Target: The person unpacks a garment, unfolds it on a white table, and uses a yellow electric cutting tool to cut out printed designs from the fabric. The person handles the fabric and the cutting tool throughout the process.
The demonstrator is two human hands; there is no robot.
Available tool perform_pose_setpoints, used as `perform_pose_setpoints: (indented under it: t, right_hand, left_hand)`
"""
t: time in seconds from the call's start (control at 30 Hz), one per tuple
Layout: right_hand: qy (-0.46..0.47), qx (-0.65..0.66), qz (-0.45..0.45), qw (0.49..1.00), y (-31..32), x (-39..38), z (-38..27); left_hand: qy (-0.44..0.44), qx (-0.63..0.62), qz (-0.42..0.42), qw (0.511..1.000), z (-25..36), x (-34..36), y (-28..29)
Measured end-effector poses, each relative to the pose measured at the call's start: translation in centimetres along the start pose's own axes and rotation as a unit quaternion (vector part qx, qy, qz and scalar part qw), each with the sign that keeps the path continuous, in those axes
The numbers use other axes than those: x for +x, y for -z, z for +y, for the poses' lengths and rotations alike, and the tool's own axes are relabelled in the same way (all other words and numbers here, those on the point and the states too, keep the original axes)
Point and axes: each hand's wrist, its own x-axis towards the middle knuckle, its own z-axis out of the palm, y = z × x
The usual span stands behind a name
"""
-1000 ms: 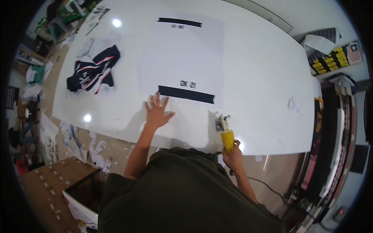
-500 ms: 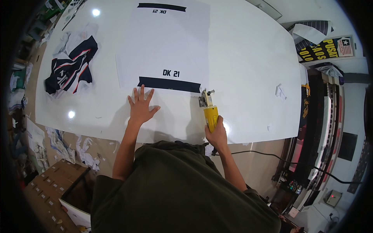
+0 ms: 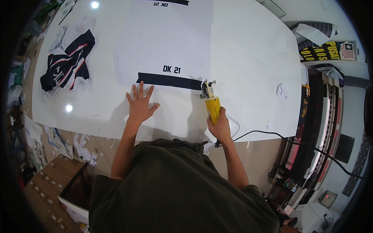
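A white fabric sheet with printed characters and dark navy bands lies flat on the white table. My left hand is spread open, its fingertips pressing at the left end of the near navy band. My right hand is closed around the yellow body of an electric rotary cutter. The metal head of the cutter touches the right end of that band, by the fabric's right edge. Its blade cannot be made out clearly.
A bundle of navy, white and red fabric lies at the table's left. White scraps sit on the right side. The cutter's black cord runs off to the right. A brown cardboard box stands on the floor at lower left.
My right hand has pushed the cutter slightly forward along the fabric's right edge. More of the cord has risen into view over the table's edge. My left hand stays spread beside the band.
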Motion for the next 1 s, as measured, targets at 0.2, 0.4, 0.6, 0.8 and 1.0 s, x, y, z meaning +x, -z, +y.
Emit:
perform_pose_setpoints:
  t: [0.2, 0.4, 0.6, 0.8, 1.0]
  right_hand:
    - [0.011, -0.003, 0.001, 1.000, 0.1, 1.1, -0.7]
    - [0.002, 0.012, 0.005, 1.000, -0.3, 1.5, -1.3]
    - [0.003, 0.011, 0.036, 0.999, -1.4, 1.4, -2.0]
    - [-0.022, 0.016, 0.060, 0.998, -2.6, 1.6, -3.1]
    - [-0.059, 0.016, 0.075, 0.995, -3.5, 2.3, -3.7]
  left_hand:
    - [0.002, -0.008, -0.002, 1.000, 0.1, 0.0, 0.3]
    - [0.005, -0.019, -0.009, 1.000, 0.1, 0.0, 0.6]
    - [0.001, -0.024, 0.007, 1.000, 0.0, -0.1, 0.3]
    - [-0.001, -0.031, 0.014, 0.999, -0.1, -0.1, 0.1]
    - [-0.001, -0.048, 0.009, 0.999, -0.1, -0.1, 0.4]
